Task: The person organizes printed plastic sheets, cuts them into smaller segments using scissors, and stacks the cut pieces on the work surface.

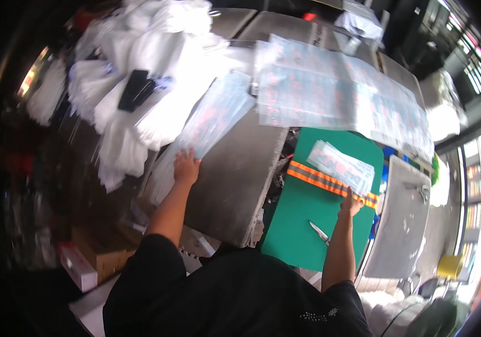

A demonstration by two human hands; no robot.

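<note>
My left hand [186, 167] lies with its fingers spread on the lower part of a long pile of translucent printed plastic sheets [209, 121], left of centre. At the right, my right hand [352, 204] grips the near corner of a small fanned bundle of printed plastic sheets [341, 167]. That bundle is over a green board [291, 224], partly covering an orange and grey reflective strip [316, 178] that crosses the board. Beside my right forearm lies a knife [318, 231], its handle end partly hidden by the arm.
Large printed plastic sheets [308, 92] cover the far table. White bags [161, 67] are heaped at the far left, with a black phone-like object [133, 90] on top. A grey tabletop [229, 180] lies between my hands. Scissors [420, 191] rest on a grey panel [400, 224] at right. Cardboard boxes [102, 255] stand lower left.
</note>
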